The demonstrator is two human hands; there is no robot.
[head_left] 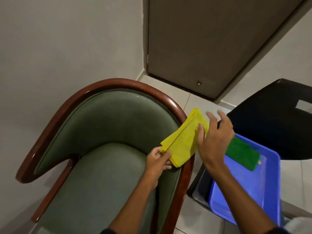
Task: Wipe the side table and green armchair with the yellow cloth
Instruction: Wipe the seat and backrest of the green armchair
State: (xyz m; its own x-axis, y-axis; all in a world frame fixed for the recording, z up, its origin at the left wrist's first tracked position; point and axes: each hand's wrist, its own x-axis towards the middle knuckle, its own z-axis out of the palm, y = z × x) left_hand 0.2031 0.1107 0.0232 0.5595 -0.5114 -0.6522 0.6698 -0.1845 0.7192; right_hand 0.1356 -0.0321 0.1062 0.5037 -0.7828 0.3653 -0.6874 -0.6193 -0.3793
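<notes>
The green armchair point(108, 135) with a glossy brown wooden frame fills the lower left. A folded yellow cloth point(184, 141) is held over the chair's right arm. My left hand point(158, 159) pinches the cloth's lower corner. My right hand point(214, 139) hovers at the cloth's right side with fingers spread, the thumb touching the fabric. The black side table point(273, 129) stands to the right, partly covered by a blue tray.
A blue plastic tray point(249, 188) lies on the side table and holds a folded green cloth point(241, 152). A brown door point(211, 44) stands closed behind. A pale wall runs along the chair's left. Light floor tiles point(190, 102) show between chair and table.
</notes>
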